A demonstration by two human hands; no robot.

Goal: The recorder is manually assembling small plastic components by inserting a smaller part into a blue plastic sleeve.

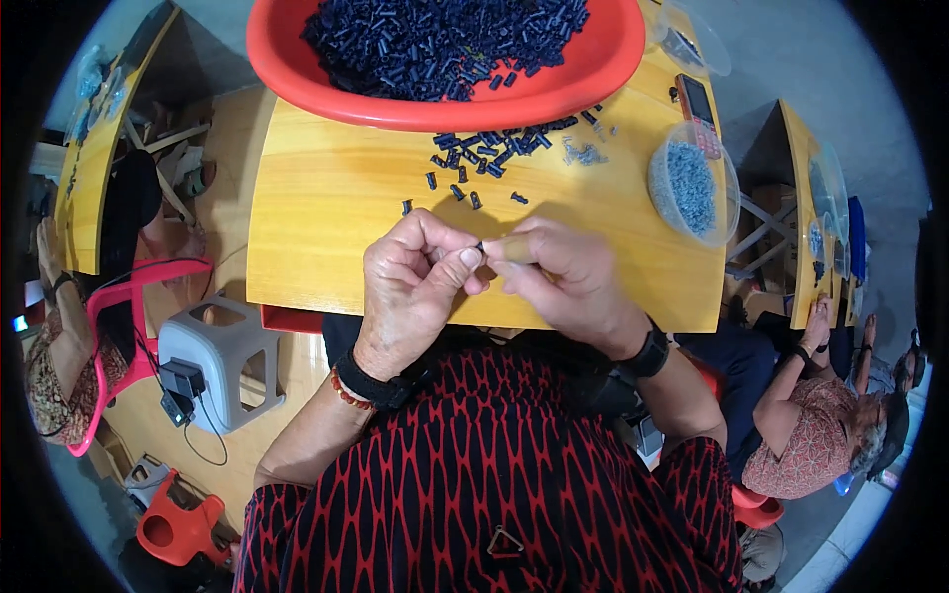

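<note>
Above the near edge of the yellow table (326, 198), my two hands meet at the fingertips. My left hand (420, 282) is closed in a pinch on a small dark plastic part (481, 247), mostly covered by the fingers. My right hand (568, 272) is slightly blurred; its thumb and fingers pinch close against that part, and what they hold is hidden. Just beyond the hands lie several loose dark tube-shaped parts (475, 201). Past them is a denser scatter of the same parts, beside a little heap of small pale pieces (585, 153).
A red basin (297, 89) heaped with dark parts stands at the far side. To the right are a clear tub (733, 203) of small pale pieces and a phone (698, 102). A grey stool (213, 346) stands left; other people sit at tables on both sides.
</note>
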